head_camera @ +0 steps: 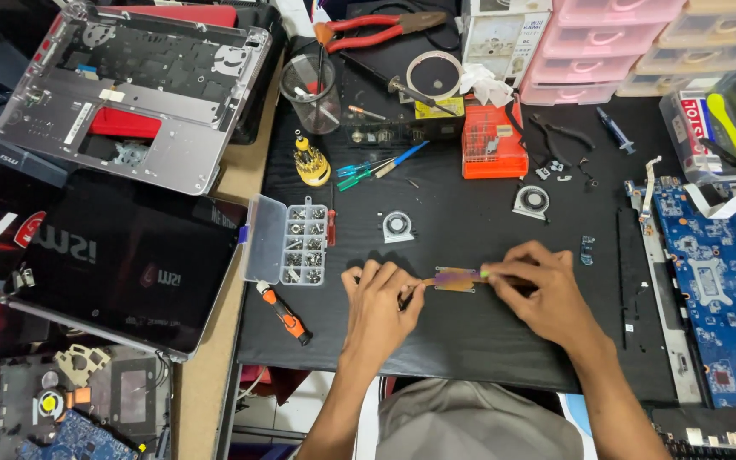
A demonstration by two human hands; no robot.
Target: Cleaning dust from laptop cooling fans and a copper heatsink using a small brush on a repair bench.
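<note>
Both hands [382, 300] [538, 285] pinch, fingertips facing inward.

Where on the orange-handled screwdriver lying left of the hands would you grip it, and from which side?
Probably by the orange handle, from above, fingers closing across its width. The orange-handled screwdriver lies flat and diagonal on the black mat, handle thicker than the tip end, with bare mat on both long sides. The left hand is nearest; the screw organizer box sits just above it.
</note>
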